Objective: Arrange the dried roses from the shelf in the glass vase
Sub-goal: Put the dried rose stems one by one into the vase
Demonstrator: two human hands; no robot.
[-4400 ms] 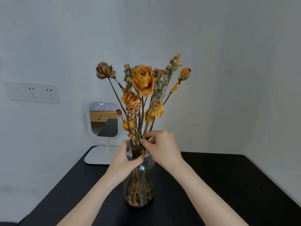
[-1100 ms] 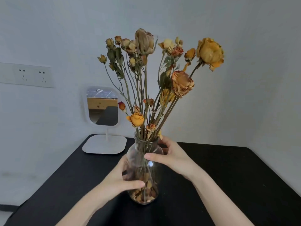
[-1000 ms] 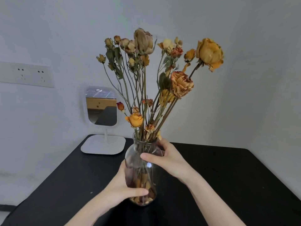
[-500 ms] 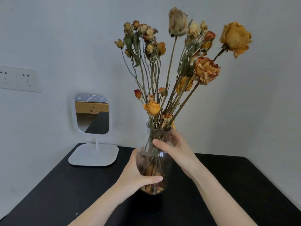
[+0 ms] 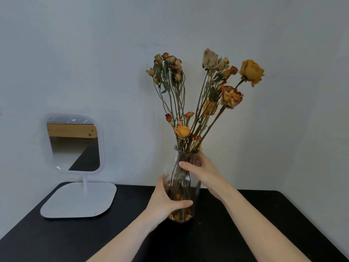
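A clear glass vase (image 5: pixel 182 178) stands on the black table (image 5: pixel 264 224), near its back edge. Several dried roses (image 5: pixel 231 96), orange, yellow and brown, rise from its neck and fan out to the upper right. Loose petals lie in the vase's bottom. My left hand (image 5: pixel 166 203) wraps the lower body of the vase from the left. My right hand (image 5: pixel 202 171) grips the vase's shoulder and neck from the right, fingers across the glass.
A small white-framed mirror (image 5: pixel 73 144) on a flat white base (image 5: pixel 79 200) stands at the table's back left. A pale wall (image 5: pixel 283 110) runs close behind the vase and along the right.
The vase with the roses has been carried toward the back of the table between both hands. My view has shifted, so the mirror sits further left and larger.
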